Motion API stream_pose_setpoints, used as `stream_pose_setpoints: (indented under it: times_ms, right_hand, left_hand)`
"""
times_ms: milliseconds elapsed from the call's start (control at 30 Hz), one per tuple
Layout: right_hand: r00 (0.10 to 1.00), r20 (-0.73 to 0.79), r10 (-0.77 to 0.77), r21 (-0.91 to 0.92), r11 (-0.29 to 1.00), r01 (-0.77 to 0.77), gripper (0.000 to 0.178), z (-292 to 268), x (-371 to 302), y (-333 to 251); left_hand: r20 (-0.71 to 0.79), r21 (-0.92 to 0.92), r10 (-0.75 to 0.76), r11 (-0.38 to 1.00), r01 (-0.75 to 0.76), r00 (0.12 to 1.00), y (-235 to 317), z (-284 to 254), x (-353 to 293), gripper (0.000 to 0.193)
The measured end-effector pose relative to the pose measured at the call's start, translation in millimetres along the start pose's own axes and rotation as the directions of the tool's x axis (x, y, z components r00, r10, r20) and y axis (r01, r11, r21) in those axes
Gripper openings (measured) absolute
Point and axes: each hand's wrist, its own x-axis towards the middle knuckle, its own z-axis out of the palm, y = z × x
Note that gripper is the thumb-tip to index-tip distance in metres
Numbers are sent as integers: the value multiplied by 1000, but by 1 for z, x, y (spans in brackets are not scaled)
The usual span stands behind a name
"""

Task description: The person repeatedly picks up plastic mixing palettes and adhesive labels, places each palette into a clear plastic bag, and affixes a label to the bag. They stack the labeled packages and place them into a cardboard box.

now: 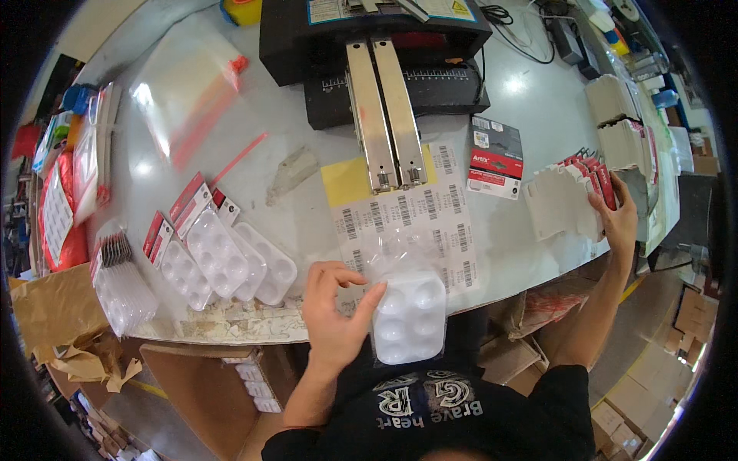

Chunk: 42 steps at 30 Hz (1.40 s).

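Note:
In front of my body, a white plastic paint palette with round wells sits in a clear bag, partly overhanging the table's front edge. My left hand is at its upper left, thumb and bent forefinger closed on the bag's edge. Far to the right, my right hand has its fingers round the end of red header cards, in a fanned stack beside greyish-white card backs. Under the palette's bag lies a sheet of barcode labels.
A black machine with two metal rails stands at the back. One red-and-black card lies to its right. On the left are several carded palettes, a stack of bagged palettes and clear bags. More card stacks line the right edge.

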Motion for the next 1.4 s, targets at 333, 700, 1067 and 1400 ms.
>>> stream_pose_setpoints:
  times_ms: [333, 700, 1067, 1400]
  right_hand:
    - [1000, -12, 10, 107, 994, -9, 61, 2, 2, -22]
    - [809, 351, -471, 493, 828, 268, 33, 33, -92, -203]
    - [550, 563, -617, 510, 783, 356, 32, 63, -83, -222]
    - [490, 796, -355, 538, 787, -303, 22, 72, -79, -194]
  left_hand:
    - [88, -671, -159, 720, 176, 983, 36, 17, -9, 8]
    - [282, -489, -250, 793, 363, 926, 62, 19, -10, 16]
    - [225, -289, -177, 927, 239, 958, 51, 16, -11, 10]
    - [-40, -540, -318, 804, 247, 947, 37, 10, -6, 22]
